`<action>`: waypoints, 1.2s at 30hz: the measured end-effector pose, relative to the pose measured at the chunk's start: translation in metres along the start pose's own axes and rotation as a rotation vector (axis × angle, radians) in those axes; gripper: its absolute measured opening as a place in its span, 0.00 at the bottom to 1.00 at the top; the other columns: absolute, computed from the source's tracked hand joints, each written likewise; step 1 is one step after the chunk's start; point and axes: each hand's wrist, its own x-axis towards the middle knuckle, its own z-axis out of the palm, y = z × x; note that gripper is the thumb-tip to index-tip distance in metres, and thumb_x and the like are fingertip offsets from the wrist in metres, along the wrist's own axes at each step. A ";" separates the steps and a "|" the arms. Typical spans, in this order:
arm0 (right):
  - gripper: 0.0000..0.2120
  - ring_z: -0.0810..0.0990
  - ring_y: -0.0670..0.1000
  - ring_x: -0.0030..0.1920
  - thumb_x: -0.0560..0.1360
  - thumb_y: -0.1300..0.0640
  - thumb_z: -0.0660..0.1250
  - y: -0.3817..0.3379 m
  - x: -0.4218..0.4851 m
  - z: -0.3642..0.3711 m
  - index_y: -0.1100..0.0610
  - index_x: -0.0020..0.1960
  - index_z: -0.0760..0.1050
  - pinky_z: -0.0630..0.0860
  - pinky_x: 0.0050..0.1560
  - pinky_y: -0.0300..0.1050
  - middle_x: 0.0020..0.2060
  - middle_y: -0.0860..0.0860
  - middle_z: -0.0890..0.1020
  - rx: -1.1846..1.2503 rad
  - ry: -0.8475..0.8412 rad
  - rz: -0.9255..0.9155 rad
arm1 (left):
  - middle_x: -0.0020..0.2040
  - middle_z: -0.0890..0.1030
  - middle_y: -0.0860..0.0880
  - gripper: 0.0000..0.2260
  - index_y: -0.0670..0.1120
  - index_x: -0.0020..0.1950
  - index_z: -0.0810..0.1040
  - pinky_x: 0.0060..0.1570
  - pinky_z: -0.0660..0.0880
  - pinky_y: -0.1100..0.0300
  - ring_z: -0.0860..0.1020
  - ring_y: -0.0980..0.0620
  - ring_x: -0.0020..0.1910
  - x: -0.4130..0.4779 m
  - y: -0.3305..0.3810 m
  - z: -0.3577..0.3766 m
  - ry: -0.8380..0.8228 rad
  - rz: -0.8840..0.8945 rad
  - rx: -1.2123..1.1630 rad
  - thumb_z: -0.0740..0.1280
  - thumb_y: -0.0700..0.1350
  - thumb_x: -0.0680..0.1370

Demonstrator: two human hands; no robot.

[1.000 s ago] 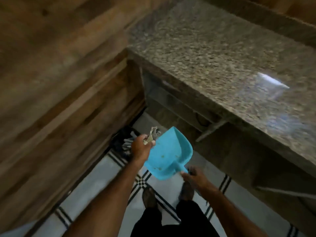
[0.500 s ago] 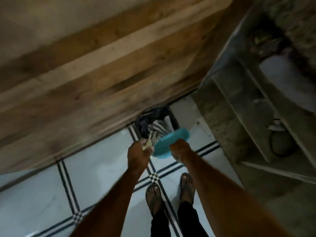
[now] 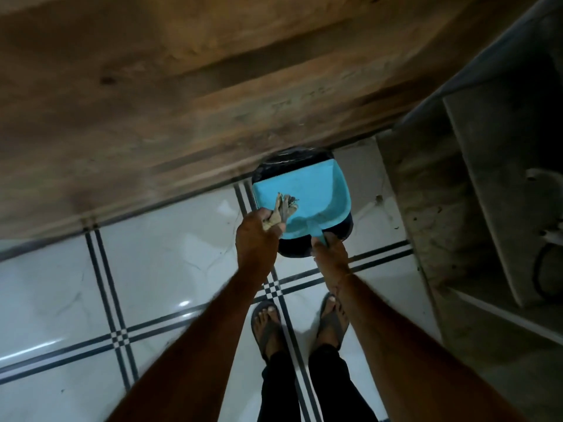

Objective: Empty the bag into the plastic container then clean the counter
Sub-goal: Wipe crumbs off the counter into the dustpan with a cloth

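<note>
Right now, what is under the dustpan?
A black bin: its rim shows past the far and near edges of the dustpan, which the right hand holds. The dustpan covers the bin's inside, so its contents cannot be seen.

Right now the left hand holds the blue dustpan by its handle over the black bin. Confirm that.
Wrong hand. The head view shows the right hand holding the blue dustpan by its handle over the black bin. The left hand grips a crumpled rag at the pan's edge.
</note>
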 end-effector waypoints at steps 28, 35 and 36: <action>0.30 0.83 0.55 0.62 0.76 0.29 0.59 -0.102 -0.177 -0.142 0.49 0.66 0.79 0.78 0.64 0.57 0.57 0.49 0.87 0.616 -0.463 0.103 | 0.65 0.76 0.47 0.24 0.54 0.70 0.71 0.57 0.79 0.52 0.76 0.47 0.63 -0.137 0.121 -0.043 -0.187 0.451 0.292 0.74 0.42 0.76; 0.09 0.84 0.52 0.48 0.83 0.53 0.63 -0.141 -0.296 -0.248 0.54 0.54 0.81 0.78 0.57 0.51 0.46 0.53 0.87 0.940 -0.285 0.105 | 0.66 0.75 0.54 0.18 0.53 0.69 0.70 0.61 0.72 0.62 0.73 0.55 0.64 -0.241 0.234 -0.103 -0.247 0.502 -0.056 0.69 0.47 0.80; 0.09 0.84 0.52 0.47 0.84 0.54 0.62 -0.146 -0.309 -0.261 0.54 0.54 0.81 0.78 0.56 0.51 0.45 0.53 0.87 0.972 -0.280 0.089 | 0.65 0.76 0.52 0.17 0.51 0.68 0.71 0.62 0.73 0.58 0.74 0.53 0.64 -0.253 0.250 -0.106 -0.238 0.451 -0.102 0.68 0.49 0.81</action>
